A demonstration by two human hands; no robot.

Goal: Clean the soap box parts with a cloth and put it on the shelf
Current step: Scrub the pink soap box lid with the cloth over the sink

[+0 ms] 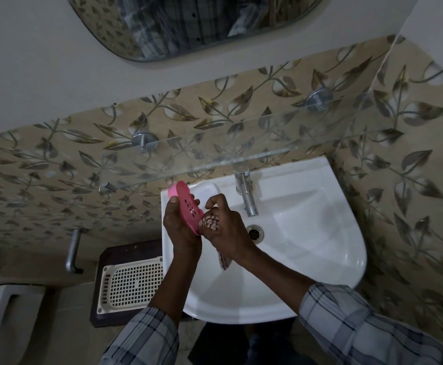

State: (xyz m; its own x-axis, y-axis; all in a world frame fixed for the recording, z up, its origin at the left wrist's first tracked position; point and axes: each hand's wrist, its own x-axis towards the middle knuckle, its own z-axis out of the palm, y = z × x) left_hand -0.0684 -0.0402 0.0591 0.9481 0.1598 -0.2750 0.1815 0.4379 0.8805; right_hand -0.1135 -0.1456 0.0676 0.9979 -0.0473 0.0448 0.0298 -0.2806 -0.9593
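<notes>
Nearest the camera, at the bottom of the frame, your two plaid sleeves ran up toward the middle, where both hands worked over the left edge of the white washbasin (320, 285). Your left hand (181, 227) gripped a pink slotted soap box part (187, 206), thumb on its near edge and fingers behind, holding it tilted on edge. Your right hand (225, 230) was clenched around a bunched checked cloth (211, 223), pressing it against the lower right end of the pink part; a loose tail of the cloth hung below your wrist over the basin.

To the lower left of the basin sat a cream perforated basket (130, 285) on a dark stand. Beyond your hands, the chrome tap (245, 193) stood at the basin's back rim, with the drain just right of your right hand.

Farther up, across the middle of the frame, the glass shelf (188, 159) ran along the leaf-patterned tiles on its metal pegs, with nothing visibly resting on it. A mirror (188, 25) filled the top.

Judging from this, you were mid-wipe on one piece. No other soap box part was in sight, so how many were already clean cannot be told. The placing on the shelf was not yet done.
</notes>
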